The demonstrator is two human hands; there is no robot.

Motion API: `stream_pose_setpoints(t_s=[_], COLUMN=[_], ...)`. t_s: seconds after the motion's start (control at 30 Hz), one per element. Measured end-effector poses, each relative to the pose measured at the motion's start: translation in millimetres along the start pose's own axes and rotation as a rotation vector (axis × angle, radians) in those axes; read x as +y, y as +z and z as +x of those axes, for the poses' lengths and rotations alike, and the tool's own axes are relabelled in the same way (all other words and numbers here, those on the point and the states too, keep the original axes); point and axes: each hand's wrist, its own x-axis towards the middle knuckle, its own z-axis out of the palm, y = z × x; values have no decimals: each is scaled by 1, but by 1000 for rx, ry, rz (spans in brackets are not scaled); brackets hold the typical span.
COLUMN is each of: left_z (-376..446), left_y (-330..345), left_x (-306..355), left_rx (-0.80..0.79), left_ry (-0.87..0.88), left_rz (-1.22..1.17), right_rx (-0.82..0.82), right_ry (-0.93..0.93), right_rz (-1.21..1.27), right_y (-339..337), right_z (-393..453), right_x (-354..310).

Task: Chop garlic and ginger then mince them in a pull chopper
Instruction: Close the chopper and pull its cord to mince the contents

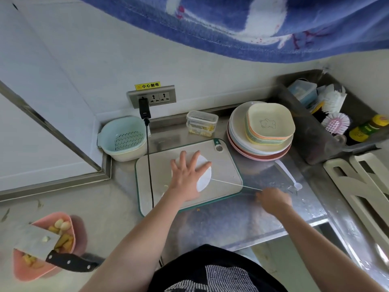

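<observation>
Left hand: your left hand (188,178) lies flat with fingers spread, pressing down on the white lid of the pull chopper (203,175).
Pull chopper: it sits near the middle of the cutting board (226,171); your hand hides most of it.
Cord: a thin white pull cord (233,184) runs taut from the chopper's right side across the board edge to your right hand.
Right hand: your right hand (273,200) is off the board's right corner, over the worktop (221,220), fingers curled round the cord's end; motion blur hides the exact grip.
Cutting board: pale with a green rim, lying flat on the steel worktop; a black cable (149,165) trails across its left part.
Pink bowl: a pink bowl (80,234) at lower left holds garlic cloves and yellow ginger pieces.
Cleaver: a cleaver (36,241) rests across the bowl, black handle pointing right.
Behind the board: a pale colander (123,140), a clear lidded box (201,123), and a stack of plates (261,133) to the right.
</observation>
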Motion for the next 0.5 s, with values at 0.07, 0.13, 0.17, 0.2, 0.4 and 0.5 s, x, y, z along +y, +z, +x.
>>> stream_pose_setpoints(t_s=[0.07, 0.13, 0.17, 0.2, 0.4, 0.5], left_z=[2, 5, 6, 7, 5, 1], left_y=[-1, -2, -2, -2, 1, 2], left_x=[5, 7, 7, 6, 5, 3], left_rx=[-6, -12, -14, -17, -38, -22], left_ry=[21, 4, -6, -12, -19, -5], left_rz=[26, 5, -10, -20, -3, -10], right_rx=[1, 108, 175, 243, 345, 279], right_ry=[86, 103, 55, -28, -530, -462], right_rz=[70, 125, 111, 92, -100, -115], right_y=[4, -7, -19, -30, -63, -56], right_z=[-1, 1, -1, 0, -12, -4], right_x=[18, 12, -1, -17, -124, -119])
